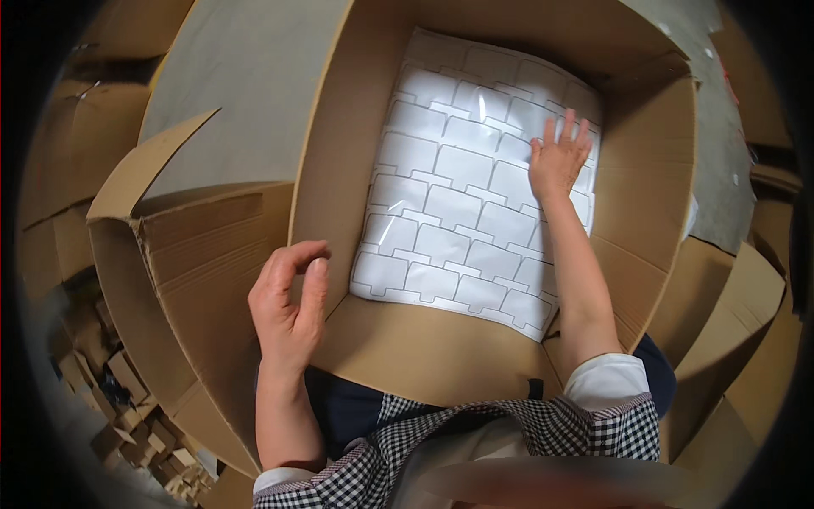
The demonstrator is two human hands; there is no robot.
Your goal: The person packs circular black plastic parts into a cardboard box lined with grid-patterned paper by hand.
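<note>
In front of me stands a large open cardboard box. Inside it lies a white sheet printed with rows of grey-outlined rounded shapes; its glossy surface throws back some light. My right hand reaches into the box with fingers spread, lying on or just over the sheet's right side. Beside the box's near left wall, my left hand is raised with its fingers curved and thumb apart. Nothing shows between its fingers. What lies beneath the sheet is hidden.
To the left stands another open cardboard box with a flap bent up. Small cardboard pieces lie in a heap at the lower left. More cardboard stands at the right. Grey floor shows behind the boxes.
</note>
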